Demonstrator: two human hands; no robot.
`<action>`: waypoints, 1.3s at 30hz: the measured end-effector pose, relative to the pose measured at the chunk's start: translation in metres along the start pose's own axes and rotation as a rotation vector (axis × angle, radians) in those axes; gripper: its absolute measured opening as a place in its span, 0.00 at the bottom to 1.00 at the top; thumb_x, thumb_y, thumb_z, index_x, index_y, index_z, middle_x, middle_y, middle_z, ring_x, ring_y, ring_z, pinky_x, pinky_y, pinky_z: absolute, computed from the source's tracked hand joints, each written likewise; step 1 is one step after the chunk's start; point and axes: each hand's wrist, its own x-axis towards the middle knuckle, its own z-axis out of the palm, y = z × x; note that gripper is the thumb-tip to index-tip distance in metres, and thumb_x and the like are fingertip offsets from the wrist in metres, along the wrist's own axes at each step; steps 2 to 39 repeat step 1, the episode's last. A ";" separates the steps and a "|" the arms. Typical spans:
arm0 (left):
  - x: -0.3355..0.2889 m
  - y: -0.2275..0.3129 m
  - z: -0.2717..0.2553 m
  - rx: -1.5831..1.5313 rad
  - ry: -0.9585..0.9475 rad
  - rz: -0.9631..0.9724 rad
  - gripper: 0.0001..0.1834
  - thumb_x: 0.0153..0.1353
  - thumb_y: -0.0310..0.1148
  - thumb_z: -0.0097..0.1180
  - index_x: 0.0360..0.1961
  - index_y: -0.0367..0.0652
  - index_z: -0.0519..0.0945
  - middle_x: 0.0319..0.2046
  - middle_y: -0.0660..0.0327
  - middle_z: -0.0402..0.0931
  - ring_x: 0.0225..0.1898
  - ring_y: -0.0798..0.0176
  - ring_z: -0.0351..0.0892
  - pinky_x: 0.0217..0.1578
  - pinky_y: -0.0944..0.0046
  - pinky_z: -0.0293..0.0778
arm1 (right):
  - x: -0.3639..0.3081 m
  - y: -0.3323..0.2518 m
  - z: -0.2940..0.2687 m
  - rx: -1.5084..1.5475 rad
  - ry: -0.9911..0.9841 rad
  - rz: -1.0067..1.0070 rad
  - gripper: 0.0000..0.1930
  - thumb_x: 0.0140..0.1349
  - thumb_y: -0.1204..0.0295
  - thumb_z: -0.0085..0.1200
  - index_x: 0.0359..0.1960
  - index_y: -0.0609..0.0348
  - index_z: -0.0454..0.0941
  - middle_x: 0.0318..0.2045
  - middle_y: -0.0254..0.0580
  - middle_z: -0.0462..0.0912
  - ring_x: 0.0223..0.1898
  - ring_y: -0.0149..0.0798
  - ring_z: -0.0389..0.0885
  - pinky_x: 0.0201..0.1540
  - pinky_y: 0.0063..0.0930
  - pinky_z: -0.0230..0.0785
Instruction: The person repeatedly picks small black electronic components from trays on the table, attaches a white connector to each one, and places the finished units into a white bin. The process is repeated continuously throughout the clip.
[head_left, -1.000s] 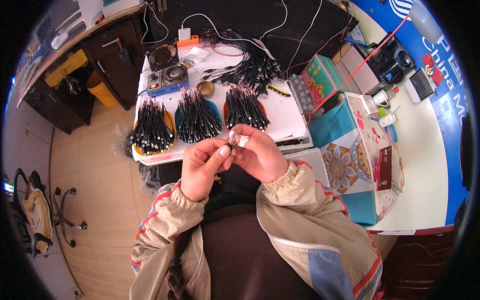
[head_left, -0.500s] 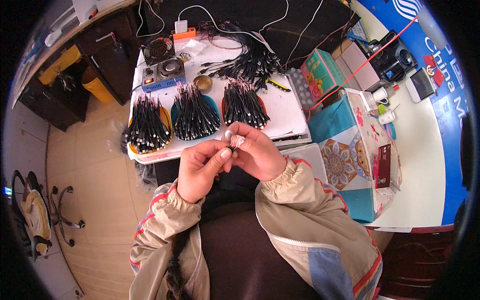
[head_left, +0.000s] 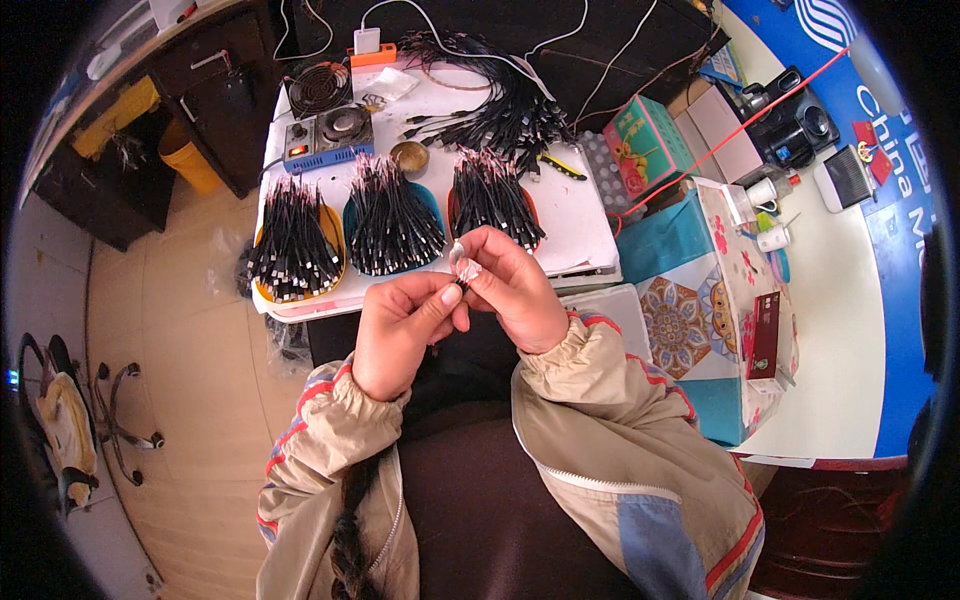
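My left hand (head_left: 400, 325) and my right hand (head_left: 515, 285) meet just below the white table's (head_left: 580, 215) near edge. Together they pinch one small black cable piece with a shiny metal end (head_left: 460, 265). The fingertips of both hands close on it, so most of it is hidden. Just beyond the hands lie three bundles of short black cables: one on a yellow tray (head_left: 295, 245), one on a teal tray (head_left: 390, 215) and one on a red tray (head_left: 492, 195).
A loose heap of black cables (head_left: 510, 95), a small fan (head_left: 318, 88), a blue box unit (head_left: 325, 135) and a round tin (head_left: 410, 155) sit farther back. Colourful cartons (head_left: 700, 290) stand at the right. An office chair (head_left: 70, 410) is on the floor at left.
Both hands stay together on the small cable piece and have shifted only slightly. The view has tilted a little, so the table sits higher in the picture.
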 end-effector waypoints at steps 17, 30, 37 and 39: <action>-0.001 -0.001 -0.001 0.007 -0.001 -0.002 0.10 0.66 0.29 0.51 0.40 0.32 0.79 0.22 0.65 0.76 0.19 0.79 0.61 0.19 0.77 0.54 | -0.001 0.001 0.000 0.001 -0.003 -0.002 0.09 0.67 0.71 0.51 0.45 0.58 0.69 0.38 0.30 0.73 0.41 0.22 0.72 0.42 0.18 0.68; -0.001 -0.001 -0.001 0.007 -0.001 -0.002 0.10 0.66 0.29 0.51 0.40 0.32 0.79 0.22 0.65 0.76 0.19 0.79 0.61 0.19 0.77 0.54 | -0.001 0.001 0.000 0.001 -0.003 -0.002 0.09 0.67 0.71 0.51 0.45 0.58 0.69 0.38 0.30 0.73 0.41 0.22 0.72 0.42 0.18 0.68; -0.001 -0.001 -0.001 0.007 -0.001 -0.002 0.10 0.66 0.29 0.51 0.40 0.32 0.79 0.22 0.65 0.76 0.19 0.79 0.61 0.19 0.77 0.54 | -0.001 0.001 0.000 0.001 -0.003 -0.002 0.09 0.67 0.71 0.51 0.45 0.58 0.69 0.38 0.30 0.73 0.41 0.22 0.72 0.42 0.18 0.68; -0.001 -0.001 -0.001 0.007 -0.001 -0.002 0.10 0.66 0.29 0.51 0.40 0.32 0.79 0.22 0.65 0.76 0.19 0.79 0.61 0.19 0.77 0.54 | -0.001 0.001 0.000 0.001 -0.003 -0.002 0.09 0.67 0.71 0.51 0.45 0.58 0.69 0.38 0.30 0.73 0.41 0.22 0.72 0.42 0.18 0.68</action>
